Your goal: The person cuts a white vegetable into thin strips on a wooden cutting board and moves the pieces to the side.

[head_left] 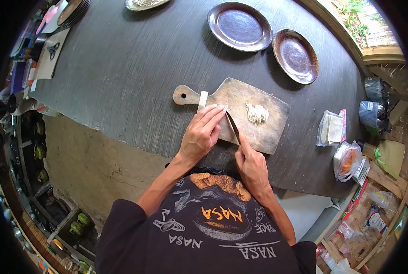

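Note:
A wooden cutting board (241, 92) with a holed handle lies tilted across the dark table. My left hand (198, 133) presses down on its left part, fingers together over a flat pale strip (203, 99). One end of the strip sticks out beyond my fingers, near the board's handle; the rest is hidden. My right hand (252, 168) grips a knife (232, 126) with a dark blade, its handle mostly covered by my fingers. The blade's tip is close beside my left fingertips. On the board's right half sits a small pile of thin pale shreds (257, 114).
Two dark oval plates, one larger (239, 27) and one smaller (296, 56), lie beyond the board. Plastic-wrapped packs (331, 129) and a bag with something orange (348, 160) are at the right edge. Scissors (53, 50) lie far left. Part of another dish (145, 3) shows on top.

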{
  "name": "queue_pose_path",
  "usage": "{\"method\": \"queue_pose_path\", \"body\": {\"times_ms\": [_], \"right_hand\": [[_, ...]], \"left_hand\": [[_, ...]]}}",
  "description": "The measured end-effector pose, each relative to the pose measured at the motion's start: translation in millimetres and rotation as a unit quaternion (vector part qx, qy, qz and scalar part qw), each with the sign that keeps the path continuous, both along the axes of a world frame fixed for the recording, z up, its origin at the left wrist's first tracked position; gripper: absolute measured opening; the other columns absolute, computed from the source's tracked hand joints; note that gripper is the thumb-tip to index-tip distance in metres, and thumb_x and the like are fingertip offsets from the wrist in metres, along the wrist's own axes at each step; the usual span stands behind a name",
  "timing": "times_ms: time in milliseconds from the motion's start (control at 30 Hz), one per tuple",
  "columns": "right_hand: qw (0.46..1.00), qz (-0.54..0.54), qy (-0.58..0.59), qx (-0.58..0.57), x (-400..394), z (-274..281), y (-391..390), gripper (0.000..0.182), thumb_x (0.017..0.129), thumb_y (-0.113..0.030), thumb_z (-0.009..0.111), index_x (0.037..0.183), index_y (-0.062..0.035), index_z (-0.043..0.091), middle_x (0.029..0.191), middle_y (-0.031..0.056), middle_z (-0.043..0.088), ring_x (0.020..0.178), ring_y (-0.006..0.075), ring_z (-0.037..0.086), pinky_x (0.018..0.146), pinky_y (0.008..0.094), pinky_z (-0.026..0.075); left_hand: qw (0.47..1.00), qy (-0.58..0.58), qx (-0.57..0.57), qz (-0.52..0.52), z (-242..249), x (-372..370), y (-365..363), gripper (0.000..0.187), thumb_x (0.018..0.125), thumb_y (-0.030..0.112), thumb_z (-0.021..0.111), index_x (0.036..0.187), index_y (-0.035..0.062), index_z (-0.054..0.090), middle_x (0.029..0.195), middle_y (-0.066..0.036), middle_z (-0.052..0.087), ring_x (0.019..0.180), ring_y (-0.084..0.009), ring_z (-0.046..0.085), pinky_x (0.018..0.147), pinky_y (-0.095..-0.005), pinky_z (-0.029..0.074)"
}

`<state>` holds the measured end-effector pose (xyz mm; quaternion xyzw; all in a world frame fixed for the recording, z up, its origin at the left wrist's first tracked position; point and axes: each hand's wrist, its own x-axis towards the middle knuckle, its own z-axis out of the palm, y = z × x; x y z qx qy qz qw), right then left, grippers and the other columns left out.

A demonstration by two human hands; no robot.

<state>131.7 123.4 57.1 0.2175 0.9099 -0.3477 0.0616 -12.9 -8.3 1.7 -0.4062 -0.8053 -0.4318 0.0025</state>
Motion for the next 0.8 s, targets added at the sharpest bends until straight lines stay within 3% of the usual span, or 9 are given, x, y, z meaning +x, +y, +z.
{"method": "queue_pose_path", "body": {"times_ms": [300, 700, 800], "right_hand": [[0.999, -0.012, 0.042, -0.001, -9, -4, -3, 0.063, 0.098, -0.007, 0.057, 0.159, -0.006, 0.042, 0.077, 0.027, 0.068, 0.067, 0.0429, 0.07, 0.067, 0.0535, 0.054], [1.0, 0.004, -0.013, 0.006, 2, 0, -3, 0.067, 0.098, -0.007, 0.057, 0.162, -0.0065, 0.036, 0.078, 0.0259, 0.068, 0.068, 0.0429, 0.07, 0.067, 0.0539, 0.054], [0.999, -0.001, 0.036, -0.005, 1, -7, -4, 0.066, 0.098, -0.007, 0.057, 0.161, -0.0058, 0.037, 0.077, 0.0256, 0.068, 0.068, 0.0423, 0.069, 0.067, 0.0535, 0.054]], "left_hand": [[1.0, 0.01, -0.003, -0.013, -4, 0, -3, 0.043, 0.087, -0.004, 0.066, 0.13, -0.0044, 0.068, 0.136, -0.014, 0.068, 0.132, -0.0302, 0.06, 0.114, -0.0415, 0.049], [1.0, 0.009, -0.002, -0.02, -2, -2, -4, 0.043, 0.087, -0.004, 0.065, 0.13, -0.0041, 0.067, 0.137, -0.014, 0.067, 0.132, -0.0303, 0.06, 0.113, -0.0412, 0.049], [1.0, -0.003, 0.007, -0.015, -5, 0, -4, 0.041, 0.088, -0.004, 0.065, 0.129, -0.0044, 0.068, 0.137, -0.015, 0.067, 0.133, -0.0307, 0.06, 0.113, -0.0413, 0.049]]}}
